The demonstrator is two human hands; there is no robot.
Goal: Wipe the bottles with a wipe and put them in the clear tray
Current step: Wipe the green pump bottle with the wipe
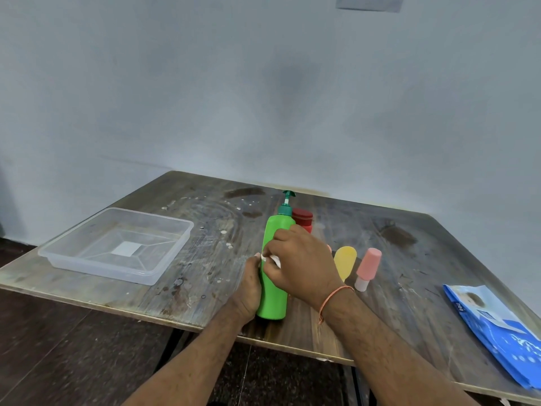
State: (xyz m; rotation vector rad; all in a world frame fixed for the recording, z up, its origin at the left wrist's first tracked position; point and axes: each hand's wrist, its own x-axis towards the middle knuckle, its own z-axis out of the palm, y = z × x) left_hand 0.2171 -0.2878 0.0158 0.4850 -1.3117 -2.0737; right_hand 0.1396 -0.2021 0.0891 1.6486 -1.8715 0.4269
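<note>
Standing upright near the front edge of the worn dark wooden table (181, 259), at the centre of the frame, the tall green plastic pump bottle with a dark green dispenser head (273, 291) is gripped low on its body by the left hand (248, 291), fingers curled round its left side. The right hand (301, 265) lies across the middle of the bottle, its fingers pinching a small white wipe (273, 259) against the green surface. Behind the bottle, partly hidden, stands a red container with a round red lid (303, 217). To the right of the hands lie a yellow rounded plastic bottle (345, 262) and a pink bottle with a pale cap (367, 268), tilted, just beside each other. The clear rectangular plastic tray (70, 259) sits at centre left, well apart from the bottles. A blue wipe packet (497, 332) lies flat at lower right
</note>
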